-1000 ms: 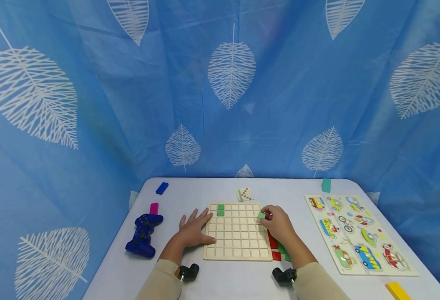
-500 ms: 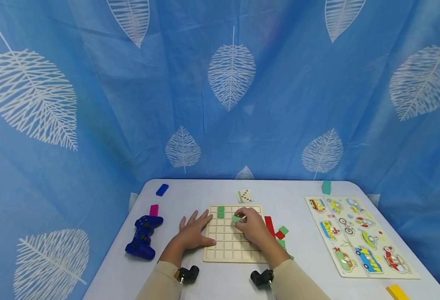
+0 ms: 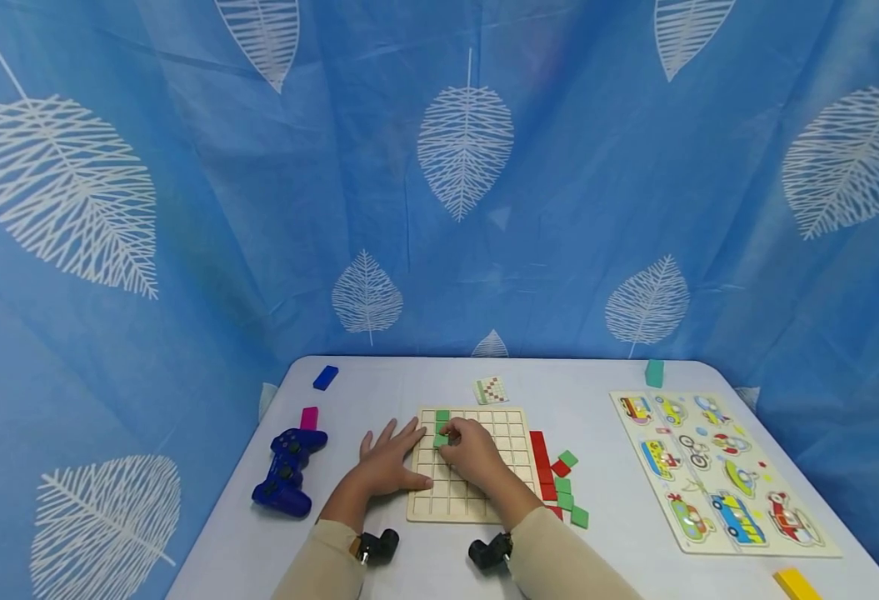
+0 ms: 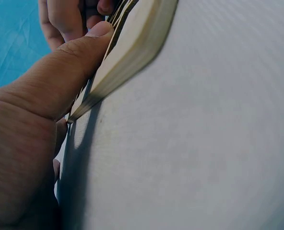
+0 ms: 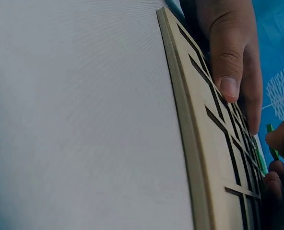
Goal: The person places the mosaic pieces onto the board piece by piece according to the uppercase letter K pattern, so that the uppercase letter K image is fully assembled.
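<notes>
A wooden grid board [image 3: 469,508] lies on the white table. My left hand [image 3: 388,467] rests at its left side with fingers spread, its thumb [image 4: 91,40] on the board's edge in the left wrist view. Over the upper left of the grid, my right hand [image 3: 475,458] pinches a small green square tile [image 3: 440,442] by the fingertips. The right wrist view shows this tile tilted above the board's surface. Just beyond it, a green tile [image 3: 442,415] sits in the top row, with another below it partly covered by my fingers.
Red pieces [image 3: 541,462] and several loose green tiles [image 3: 579,517] lie right of the board. A small pattern card [image 3: 491,389] is behind it. A blue game controller [image 3: 287,472] lies left, a vehicle puzzle board [image 3: 716,475] right. Coloured blocks, one yellow [image 3: 795,583], lie around the table.
My right hand has carried the green tile leftward across the board, from its right edge to the green tiles at upper left. The loose pieces at right are uncovered. My left hand has stayed put.
</notes>
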Demonstrator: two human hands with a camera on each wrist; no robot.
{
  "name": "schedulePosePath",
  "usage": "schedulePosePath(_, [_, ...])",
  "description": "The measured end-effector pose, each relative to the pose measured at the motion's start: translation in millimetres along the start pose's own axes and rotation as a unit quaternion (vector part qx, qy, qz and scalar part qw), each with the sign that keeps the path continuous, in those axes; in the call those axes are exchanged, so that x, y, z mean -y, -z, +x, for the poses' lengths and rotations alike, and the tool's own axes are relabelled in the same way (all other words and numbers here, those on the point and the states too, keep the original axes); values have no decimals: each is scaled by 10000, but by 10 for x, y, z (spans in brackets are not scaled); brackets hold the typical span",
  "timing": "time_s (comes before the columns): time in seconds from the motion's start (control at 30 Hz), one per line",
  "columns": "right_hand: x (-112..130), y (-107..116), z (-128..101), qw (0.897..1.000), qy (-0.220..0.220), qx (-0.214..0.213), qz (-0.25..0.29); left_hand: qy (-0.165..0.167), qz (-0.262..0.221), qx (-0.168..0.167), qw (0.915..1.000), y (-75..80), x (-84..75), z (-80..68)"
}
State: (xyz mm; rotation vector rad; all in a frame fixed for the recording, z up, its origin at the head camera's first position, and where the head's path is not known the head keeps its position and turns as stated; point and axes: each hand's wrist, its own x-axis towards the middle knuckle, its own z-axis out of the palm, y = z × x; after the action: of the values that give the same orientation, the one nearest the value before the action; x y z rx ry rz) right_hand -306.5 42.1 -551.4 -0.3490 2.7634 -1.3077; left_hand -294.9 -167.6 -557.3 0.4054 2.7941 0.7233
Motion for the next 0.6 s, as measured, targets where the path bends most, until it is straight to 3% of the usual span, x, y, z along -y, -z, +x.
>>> schedulePosePath(0.4, [14,-111,42,9984,-422,-302,-225,-8,-16,2,10000,-7,19,12])
schedulePosePath(0.6, [5,-115,49,9981,-424,-337,-302,39,46,25,10000,-6,0,22])
